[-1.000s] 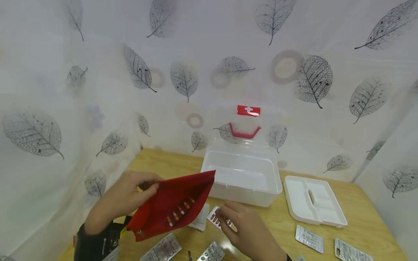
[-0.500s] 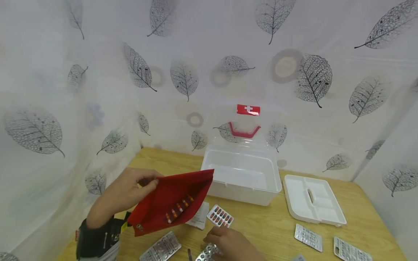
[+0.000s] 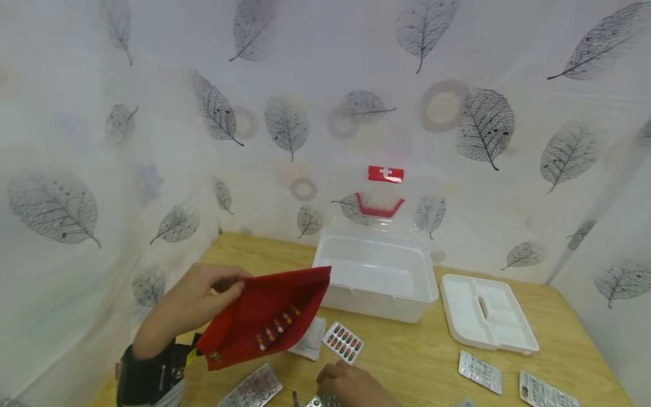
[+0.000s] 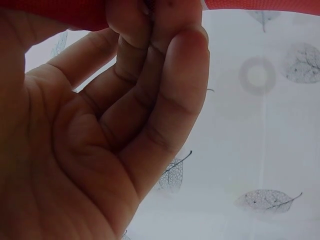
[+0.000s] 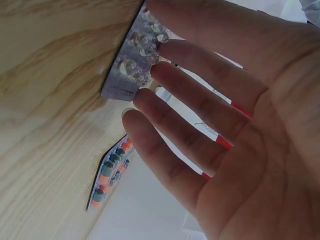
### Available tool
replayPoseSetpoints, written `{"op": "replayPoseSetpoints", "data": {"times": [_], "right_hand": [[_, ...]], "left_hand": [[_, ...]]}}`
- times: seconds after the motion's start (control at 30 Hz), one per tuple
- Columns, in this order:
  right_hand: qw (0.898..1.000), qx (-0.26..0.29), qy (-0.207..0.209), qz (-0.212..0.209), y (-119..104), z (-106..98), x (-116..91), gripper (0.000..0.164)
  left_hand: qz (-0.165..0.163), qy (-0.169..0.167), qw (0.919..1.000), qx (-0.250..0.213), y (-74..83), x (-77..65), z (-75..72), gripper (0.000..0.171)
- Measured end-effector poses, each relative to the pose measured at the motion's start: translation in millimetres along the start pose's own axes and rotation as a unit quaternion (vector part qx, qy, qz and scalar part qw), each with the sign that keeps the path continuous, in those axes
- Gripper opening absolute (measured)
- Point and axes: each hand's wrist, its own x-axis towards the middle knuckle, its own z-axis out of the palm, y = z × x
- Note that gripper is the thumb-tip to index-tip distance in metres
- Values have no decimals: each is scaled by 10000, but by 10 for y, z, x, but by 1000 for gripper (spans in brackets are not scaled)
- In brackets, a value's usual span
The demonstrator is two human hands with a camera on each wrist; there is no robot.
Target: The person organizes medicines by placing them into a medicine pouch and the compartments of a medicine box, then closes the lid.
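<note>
In the head view my left hand [image 3: 203, 297] grips the upper left edge of a red fabric pouch [image 3: 241, 325], thumb on the near side. The pouch gapes toward the right, and a row of orange-and-white capsule shapes [image 3: 277, 327] shows inside it. My right hand [image 3: 353, 384] is low at a silver blister pack [image 3: 320, 401], mostly hidden under it. In the right wrist view the fairly straight fingers reach the edge of this clear-bubbled pack [image 5: 125, 67], with the thumb over its top end. Just beyond lies a blister pack of red-and-green capsules [image 3: 343, 342].
A white first-aid box [image 3: 376, 305] with a clear raised lid stands at the back. Right of it lies a white divided tray [image 3: 488, 311]. More blister packs lie front right [image 3: 480, 371] and front left [image 3: 251, 387]. A white packet [image 3: 309, 342] is partly behind the pouch.
My right hand has come down from over the capsule blister pack to the silver pack nearer me, uncovering the capsules. The left hand keeps the pouch in nearly the same place.
</note>
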Motion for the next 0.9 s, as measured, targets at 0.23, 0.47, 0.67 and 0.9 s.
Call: {"op": "replayPoseSetpoints", "data": {"times": [0.23, 0.47, 0.67, 0.9], "right_hand": [[9992, -383, 110, -65, 5, 34, 11, 21], [9966, -778, 249, -93, 2, 77, 15, 19], [9991, -385, 155, 123, -27, 56, 9, 25], [9999, 106, 107, 80, -42, -55, -11, 27]], "left_hand": [[-54, -39, 10000, 59, 8, 11, 10, 19], [-52, -38, 9999, 149, 1, 32, 33, 18], [-64, -68, 9997, 230, 12, 42, 30, 18], [-31, -40, 9996, 294, 42, 48, 26, 18]]}}
